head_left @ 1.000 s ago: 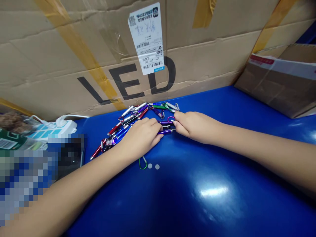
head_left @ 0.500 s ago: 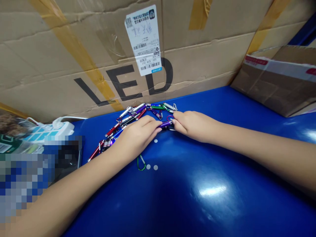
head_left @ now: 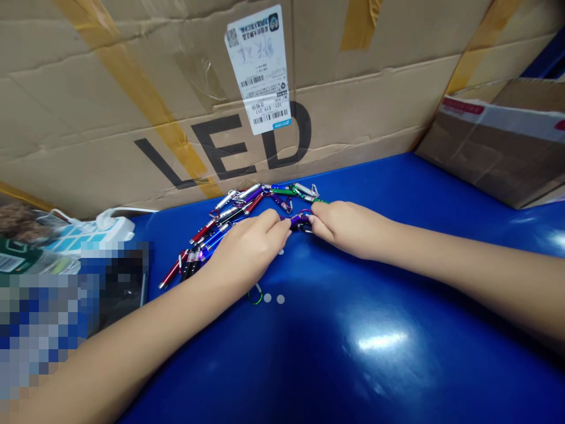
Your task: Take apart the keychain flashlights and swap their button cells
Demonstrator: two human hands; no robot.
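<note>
A purple mini flashlight [head_left: 297, 222] with a carabiner lies between my two hands, low over the blue table. My left hand [head_left: 251, 244] is closed, its thumb and fingers pinching one end. At the other end, my right hand [head_left: 346, 227] is closed too, fingertips on the carabiner side. Behind and left of them spreads a pile of mini flashlights [head_left: 227, 213] in red, silver, blue, purple and black, many with carabiners; my left hand partly covers it. A green carabiner [head_left: 255, 296] lies below my left wrist, beside two small grey discs [head_left: 273, 298].
A large cardboard box [head_left: 375, 100] marked LED stands across the back of the blue table [head_left: 344, 330]. An open carton [head_left: 494, 147] sits at right. At left are a white and blue power strip [head_left: 103, 232] and a dark tray-like object [head_left: 126, 282], partly blurred.
My left hand has shifted slightly right along the purple flashlight, covering more of it and part of a grey disc. My right hand stays nearly in place. The view has moved slightly.
</note>
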